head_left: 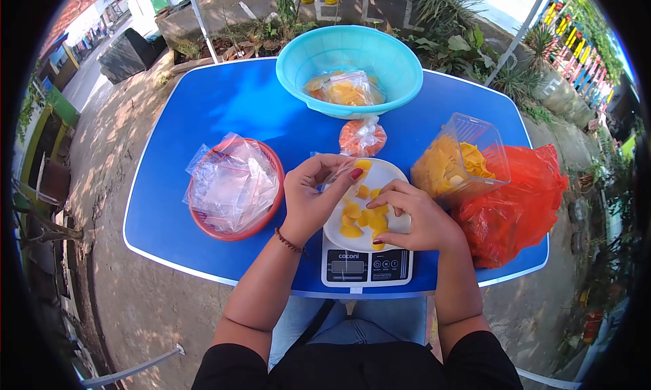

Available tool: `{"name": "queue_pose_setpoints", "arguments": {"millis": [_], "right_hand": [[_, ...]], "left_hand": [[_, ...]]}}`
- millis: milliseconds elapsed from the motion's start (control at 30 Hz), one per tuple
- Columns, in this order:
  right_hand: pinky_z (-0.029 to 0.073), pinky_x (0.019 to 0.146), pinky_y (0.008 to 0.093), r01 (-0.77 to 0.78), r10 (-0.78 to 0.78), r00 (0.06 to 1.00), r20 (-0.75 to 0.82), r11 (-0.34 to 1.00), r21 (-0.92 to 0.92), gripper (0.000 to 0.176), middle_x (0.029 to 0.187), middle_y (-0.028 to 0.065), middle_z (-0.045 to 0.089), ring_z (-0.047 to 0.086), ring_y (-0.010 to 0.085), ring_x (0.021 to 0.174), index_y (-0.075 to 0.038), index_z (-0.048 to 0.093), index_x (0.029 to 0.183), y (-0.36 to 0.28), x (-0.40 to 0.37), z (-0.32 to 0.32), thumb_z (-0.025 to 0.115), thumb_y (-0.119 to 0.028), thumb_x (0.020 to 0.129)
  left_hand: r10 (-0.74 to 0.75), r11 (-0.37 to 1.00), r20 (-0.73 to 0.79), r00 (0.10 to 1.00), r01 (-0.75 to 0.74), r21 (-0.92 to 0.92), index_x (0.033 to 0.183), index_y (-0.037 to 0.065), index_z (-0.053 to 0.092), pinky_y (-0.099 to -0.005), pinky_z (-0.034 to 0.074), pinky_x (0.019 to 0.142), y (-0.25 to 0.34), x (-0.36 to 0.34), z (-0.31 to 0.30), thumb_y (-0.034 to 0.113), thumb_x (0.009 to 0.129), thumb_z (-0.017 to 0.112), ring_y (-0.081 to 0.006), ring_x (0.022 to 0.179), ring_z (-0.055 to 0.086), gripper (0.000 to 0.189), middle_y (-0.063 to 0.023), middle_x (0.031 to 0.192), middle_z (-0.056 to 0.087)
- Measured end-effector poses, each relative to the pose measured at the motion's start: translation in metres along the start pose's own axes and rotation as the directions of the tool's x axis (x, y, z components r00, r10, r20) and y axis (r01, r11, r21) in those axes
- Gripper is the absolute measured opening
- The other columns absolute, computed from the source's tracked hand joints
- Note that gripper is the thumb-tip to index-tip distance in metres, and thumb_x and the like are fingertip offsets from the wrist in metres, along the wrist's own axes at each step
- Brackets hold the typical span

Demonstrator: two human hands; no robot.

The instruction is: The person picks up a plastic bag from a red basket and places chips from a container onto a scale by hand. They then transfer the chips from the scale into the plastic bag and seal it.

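Now the left hand point(312, 193) pinches plastic point(332, 180), right hand point(419, 217) half-open over yellow chips point(351, 210).

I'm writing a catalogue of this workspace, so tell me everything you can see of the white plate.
The white plate is shallow and rounded, with a smooth surface and a low rim; it looks like plastic. It sits roughly level on the kitchen scale, near the table's close edge. Yellow pieces lie scattered in it. The left hand covers part of its left side and the right hand part of its right; whether either touches it is unclear.
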State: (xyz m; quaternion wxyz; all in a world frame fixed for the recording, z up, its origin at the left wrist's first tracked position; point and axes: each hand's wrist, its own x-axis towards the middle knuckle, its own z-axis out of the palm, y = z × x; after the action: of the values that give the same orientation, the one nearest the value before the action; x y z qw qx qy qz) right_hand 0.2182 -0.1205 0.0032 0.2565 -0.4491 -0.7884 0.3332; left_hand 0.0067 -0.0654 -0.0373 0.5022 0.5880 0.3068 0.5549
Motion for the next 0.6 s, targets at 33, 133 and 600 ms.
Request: {"name": "queue_pose_setpoints", "arguments": {"millis": [33,133,600], "right_hand": [[0.051,0.085,0.0349,-0.018,0.018,0.999,0.026,1.000,0.004,0.040,0.107,0.0103,0.059,0.061,0.0265,0.100,-0.003,0.067,0.107,-0.002,0.000,-0.002,0.083,-0.009,0.070],[0.050,0.088,0.0355,-0.008,0.008,0.999,0.044,1.000,-0.011,0.042,0.110,0.0109,0.058,0.061,0.0270,0.103,-0.003,0.067,0.107,0.004,-0.002,-0.002,0.084,-0.010,0.069],[0.050,0.066,0.0323,0.044,-0.045,0.998,0.048,0.999,0.019,0.021,0.085,0.0073,0.061,0.060,0.0209,0.072,-0.003,0.062,0.089,0.010,0.000,0.004,0.078,-0.004,0.075]], "left_hand": [[0.003,1.000,0.000,1.000,-0.003,-0.004,0.104,-0.005,0.064,-0.0268,0.057,0.085,-0.001,0.000,0.000,0.003,0.088,0.072,-0.0143,0.095,0.068,0.020,-0.0117,0.101,0.071],[0.010,1.000,0.004,1.000,-0.009,-0.012,0.104,-0.006,0.064,-0.0273,0.057,0.085,-0.001,0.000,0.001,0.003,0.089,0.072,-0.0147,0.096,0.068,0.019,-0.0120,0.102,0.070],[0.002,0.997,-0.009,1.000,-0.003,-0.083,0.103,-0.003,0.068,-0.0238,0.054,0.083,-0.003,0.000,0.002,0.007,0.087,0.075,-0.0120,0.093,0.068,0.020,-0.0096,0.100,0.072]]}}
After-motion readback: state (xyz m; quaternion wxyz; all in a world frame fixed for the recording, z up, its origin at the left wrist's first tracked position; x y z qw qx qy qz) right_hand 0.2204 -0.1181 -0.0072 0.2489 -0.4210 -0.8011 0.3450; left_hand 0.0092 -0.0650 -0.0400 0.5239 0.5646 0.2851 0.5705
